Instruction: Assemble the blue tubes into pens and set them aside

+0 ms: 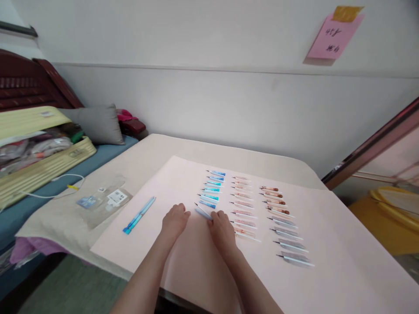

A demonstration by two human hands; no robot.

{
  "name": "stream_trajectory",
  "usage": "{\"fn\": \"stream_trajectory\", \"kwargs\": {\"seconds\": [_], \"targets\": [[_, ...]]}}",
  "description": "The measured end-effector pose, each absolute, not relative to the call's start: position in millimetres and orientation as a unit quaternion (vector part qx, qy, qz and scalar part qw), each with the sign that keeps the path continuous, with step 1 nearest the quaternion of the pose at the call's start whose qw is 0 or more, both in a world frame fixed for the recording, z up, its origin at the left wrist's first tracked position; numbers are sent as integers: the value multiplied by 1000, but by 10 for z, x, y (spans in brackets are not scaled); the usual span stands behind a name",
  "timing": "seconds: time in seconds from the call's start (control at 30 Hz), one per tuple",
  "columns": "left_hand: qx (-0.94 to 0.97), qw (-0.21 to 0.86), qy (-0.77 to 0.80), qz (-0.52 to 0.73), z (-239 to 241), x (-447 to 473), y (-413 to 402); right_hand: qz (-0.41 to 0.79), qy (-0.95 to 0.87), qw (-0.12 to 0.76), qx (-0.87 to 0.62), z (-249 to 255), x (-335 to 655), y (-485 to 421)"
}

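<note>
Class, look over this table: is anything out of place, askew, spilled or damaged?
The blue pens left of the left hand look odd: they lie apart and slant opposite to the lined-up pens. No spill or damage shows.

Our right grip (223,230) hides one end of the pen (203,213) beside it; left of our left grip (176,220), the label (117,197) on the plastic bag (101,208) is too small for us to read.

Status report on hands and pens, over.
Left hand curled over pink sheet, grip unclear. Right hand at near end of pale blue pen. Pink-patterned pens close beside right hand.
</note>
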State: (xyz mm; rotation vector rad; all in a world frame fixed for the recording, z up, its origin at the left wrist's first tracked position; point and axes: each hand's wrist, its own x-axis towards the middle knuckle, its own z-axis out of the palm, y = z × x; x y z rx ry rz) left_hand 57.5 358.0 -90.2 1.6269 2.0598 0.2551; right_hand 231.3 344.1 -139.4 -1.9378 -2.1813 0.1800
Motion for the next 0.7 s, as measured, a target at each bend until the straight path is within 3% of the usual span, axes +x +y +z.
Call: {"fn": "stream_trajectory", "kwargs": {"seconds": [0.33, 0.7], "targets": [[524, 406, 725, 190, -1047, 629, 3564, 102, -765, 50, -634, -1338, 2214, 3409], [264, 623, 642, 361, -1105, 1042, 3412, 134, -751, 47, -644, -1289, 2193, 3333]]}}
